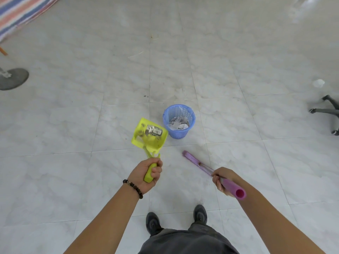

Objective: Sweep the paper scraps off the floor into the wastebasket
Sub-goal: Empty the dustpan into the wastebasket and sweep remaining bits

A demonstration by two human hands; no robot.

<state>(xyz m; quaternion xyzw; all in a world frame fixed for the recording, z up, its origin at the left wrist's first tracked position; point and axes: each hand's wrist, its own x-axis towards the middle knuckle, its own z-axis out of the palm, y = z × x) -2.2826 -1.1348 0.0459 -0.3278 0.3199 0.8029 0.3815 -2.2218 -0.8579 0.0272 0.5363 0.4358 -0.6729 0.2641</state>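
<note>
My left hand (pixel 146 173) grips the handle of a yellow-green dustpan (pixel 141 139), held above the floor just left of a blue wastebasket (pixel 167 114). Paper scraps (pixel 153 130) lie inside the dustpan's scoop. More scraps (pixel 178 122) fill the bottom of the wastebasket, which stands upright on the pale tiled floor. My right hand (pixel 222 178) is closed around a purple broom (pixel 197 163); its head end points down toward the floor in front of the wastebasket, its bristles not visible.
A grey round stand base (pixel 12 77) sits at the far left, below a striped cloth (pixel 20 10). An office chair's wheeled legs (pixel 328 110) reach in at the right edge. A white scrap (pixel 318 83) lies near them. My shoes (pixel 200 215) are below.
</note>
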